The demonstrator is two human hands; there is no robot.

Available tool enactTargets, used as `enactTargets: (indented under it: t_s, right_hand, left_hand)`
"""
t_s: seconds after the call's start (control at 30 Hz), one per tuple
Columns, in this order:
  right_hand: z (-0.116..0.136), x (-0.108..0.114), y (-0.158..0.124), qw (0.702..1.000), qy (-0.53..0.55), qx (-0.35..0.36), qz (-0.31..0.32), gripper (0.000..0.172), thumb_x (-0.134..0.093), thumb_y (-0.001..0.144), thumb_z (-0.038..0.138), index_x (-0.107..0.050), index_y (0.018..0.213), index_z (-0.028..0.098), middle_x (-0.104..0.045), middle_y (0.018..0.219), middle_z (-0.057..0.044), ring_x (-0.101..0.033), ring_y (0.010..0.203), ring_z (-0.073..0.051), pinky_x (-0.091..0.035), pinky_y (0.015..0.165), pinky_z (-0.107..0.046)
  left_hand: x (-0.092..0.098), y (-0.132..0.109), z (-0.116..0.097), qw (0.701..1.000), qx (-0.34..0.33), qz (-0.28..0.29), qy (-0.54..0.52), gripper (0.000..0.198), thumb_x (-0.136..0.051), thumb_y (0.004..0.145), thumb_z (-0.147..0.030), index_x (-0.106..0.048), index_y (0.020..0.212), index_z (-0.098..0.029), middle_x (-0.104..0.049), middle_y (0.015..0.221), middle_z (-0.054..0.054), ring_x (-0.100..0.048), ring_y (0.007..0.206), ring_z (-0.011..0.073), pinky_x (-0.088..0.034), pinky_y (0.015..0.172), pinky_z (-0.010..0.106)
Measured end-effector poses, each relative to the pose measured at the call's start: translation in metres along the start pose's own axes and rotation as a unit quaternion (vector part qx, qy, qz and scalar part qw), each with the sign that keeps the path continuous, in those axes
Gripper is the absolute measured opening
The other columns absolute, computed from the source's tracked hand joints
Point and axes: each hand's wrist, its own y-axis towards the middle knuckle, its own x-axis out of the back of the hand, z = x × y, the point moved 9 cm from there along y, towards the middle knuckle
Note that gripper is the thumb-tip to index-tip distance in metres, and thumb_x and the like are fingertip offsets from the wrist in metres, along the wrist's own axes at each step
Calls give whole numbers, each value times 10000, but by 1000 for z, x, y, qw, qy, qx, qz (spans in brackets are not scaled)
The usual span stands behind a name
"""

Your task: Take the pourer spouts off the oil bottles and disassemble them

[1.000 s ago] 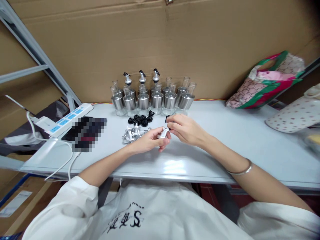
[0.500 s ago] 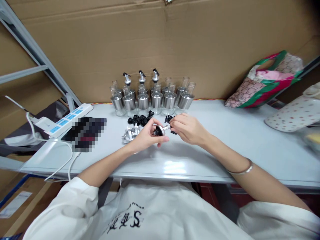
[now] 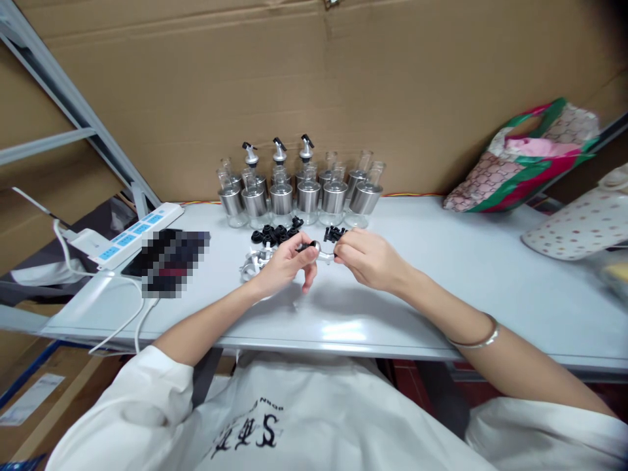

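Observation:
My left hand [image 3: 284, 267] is closed around a bottle pourer [image 3: 324, 257] with a silver spout and a black stopper, partly covered by the fingers. The spout points right, toward my right hand [image 3: 370, 260]. That hand is pinched at the spout's tip, and its fingertips hide whatever lies between them. Silver pourer parts [image 3: 251, 266] lie in a heap beside my left wrist. Just behind are black round stoppers [image 3: 267, 235], and small black pieces [image 3: 335, 233] rest beyond my right fingers.
Glass bottles with steel sleeves [image 3: 308, 195] stand in rows at the back, three fitted with pourers [image 3: 279, 152]. On the left are a power strip [image 3: 140, 232], a dark device [image 3: 164, 261] and white cables. A patterned bag [image 3: 510, 167] and a dotted white object [image 3: 579, 226] sit right.
My left hand has turned the pourer, so its black stopper is now mostly hidden by the fingers. My right hand stays at the spout tip, slightly lower.

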Motion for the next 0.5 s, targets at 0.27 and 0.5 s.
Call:
enactTargets:
  t_s: [0.27, 0.5]
  right_hand:
    - [15, 5, 4, 998, 34, 40, -17, 269, -353, 949, 148, -483, 715, 178, -569, 680, -55, -425, 617, -154, -380, 597, -280]
    - [23, 12, 3, 996, 28, 82, -37, 259, -348, 958, 190, -494, 746, 171, -599, 723, -73, -460, 648, -160, -411, 623, -309]
  left_hand:
    - [-3, 1, 14, 997, 66, 29, 31, 613, -364, 759, -767, -465, 672, -169, -508, 400, -30, -463, 331, 94, -405, 395, 212]
    - [-13, -6, 20, 986, 132, 68, 70, 648, -276, 833, -713, -465, 542, -166, -424, 318, -29, -391, 272, 77, -345, 386, 213]
